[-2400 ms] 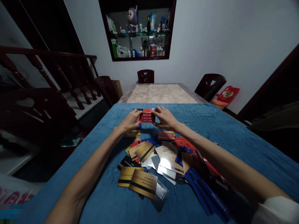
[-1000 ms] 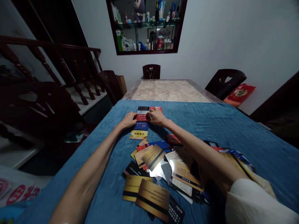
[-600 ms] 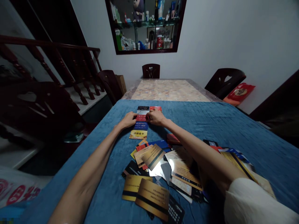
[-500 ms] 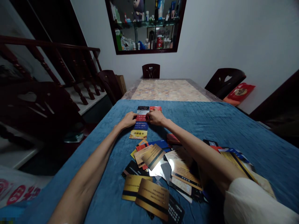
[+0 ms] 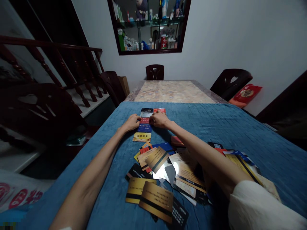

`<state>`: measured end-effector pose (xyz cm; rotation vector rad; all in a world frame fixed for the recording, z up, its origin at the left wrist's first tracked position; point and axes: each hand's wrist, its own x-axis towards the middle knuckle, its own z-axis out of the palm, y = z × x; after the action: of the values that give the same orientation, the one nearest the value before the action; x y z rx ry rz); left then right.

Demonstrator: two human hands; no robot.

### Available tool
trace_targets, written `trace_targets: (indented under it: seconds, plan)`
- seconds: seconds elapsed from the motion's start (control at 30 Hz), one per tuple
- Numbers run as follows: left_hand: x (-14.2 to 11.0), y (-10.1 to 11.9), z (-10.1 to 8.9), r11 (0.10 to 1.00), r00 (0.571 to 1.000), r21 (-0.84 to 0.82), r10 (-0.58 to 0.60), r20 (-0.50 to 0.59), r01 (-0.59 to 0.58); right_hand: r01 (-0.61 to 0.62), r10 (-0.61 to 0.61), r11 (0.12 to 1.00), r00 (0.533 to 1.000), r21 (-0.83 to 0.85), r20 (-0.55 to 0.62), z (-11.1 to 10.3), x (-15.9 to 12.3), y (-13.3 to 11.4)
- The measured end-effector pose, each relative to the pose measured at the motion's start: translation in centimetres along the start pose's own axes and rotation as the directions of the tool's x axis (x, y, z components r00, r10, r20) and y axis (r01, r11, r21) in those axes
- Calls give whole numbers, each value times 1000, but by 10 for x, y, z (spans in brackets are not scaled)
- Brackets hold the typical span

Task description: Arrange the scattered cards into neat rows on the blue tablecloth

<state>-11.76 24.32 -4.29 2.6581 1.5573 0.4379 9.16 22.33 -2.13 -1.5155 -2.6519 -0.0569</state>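
A red card (image 5: 144,120) lies flat in a column of cards on the blue tablecloth. My left hand (image 5: 132,122) has its fingers closed at the card's left edge, while my right hand (image 5: 160,119) pinches its right edge. Above it in the column are a black card (image 5: 147,110) and a pale card (image 5: 146,115). Below it come a blue card (image 5: 144,128) and a yellow card (image 5: 142,137). Another red card (image 5: 160,110) sits right of the black one, partly hidden by my right hand.
A loose heap of cards, with a gold card (image 5: 156,201) at the front, spreads nearer me. More cards (image 5: 240,163) lie beyond my right forearm. Dark chairs (image 5: 154,72) stand around the table (image 5: 168,91). At left is a wooden railing (image 5: 52,44).
Both hands have lowered the red card from above the cloth into the column, uncovering the blue and yellow cards. Over the last second the hands have hardly moved; the view has shifted slightly.
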Motion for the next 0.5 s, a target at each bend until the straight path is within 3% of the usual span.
trace_targets:
  seconds: [0.5]
  plan:
    - [2,-8,14,999,997,-22,-40,-70,39,56,-56,998,998,-8,31,3,7,5]
